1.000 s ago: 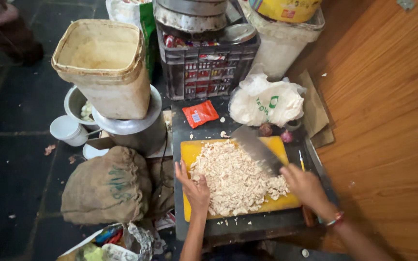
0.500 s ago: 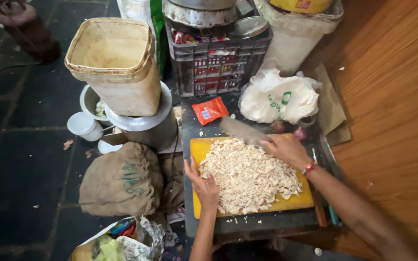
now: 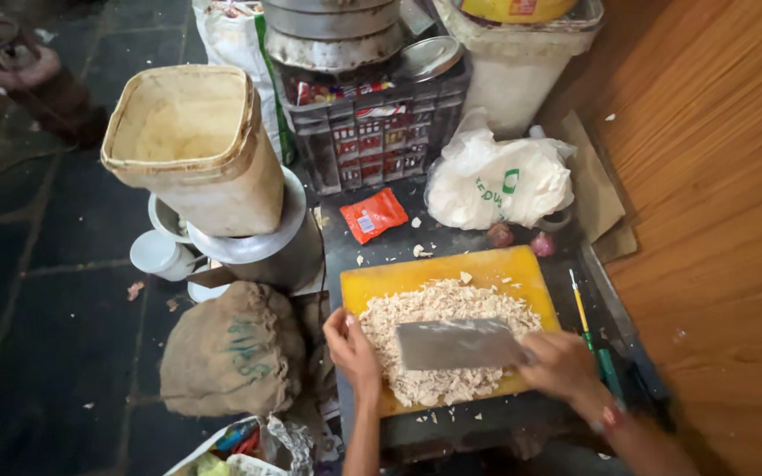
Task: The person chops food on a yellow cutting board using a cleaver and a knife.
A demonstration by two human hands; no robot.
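My right hand (image 3: 564, 363) grips the handle of a broad cleaver (image 3: 456, 343), whose flat blade lies across a heap of finely chopped pale food (image 3: 441, 330) on a yellow cutting board (image 3: 438, 270). My left hand (image 3: 352, 345) rests at the left edge of the heap, fingers curled against it. The board sits on a dark low table (image 3: 372, 256).
Behind the board lie an orange sachet (image 3: 373, 214), a white plastic bag (image 3: 497, 181) and two small onions (image 3: 520, 239). A dark crate (image 3: 372, 141), a cream tub (image 3: 189, 154) on metal bowls, a burlap sack (image 3: 231, 348) and a wooden wall (image 3: 716, 220) surround it.
The cleaver has swung from the board's far edge down onto the middle of the heap, blade now pointing left. My left hand stays at the heap's left side.
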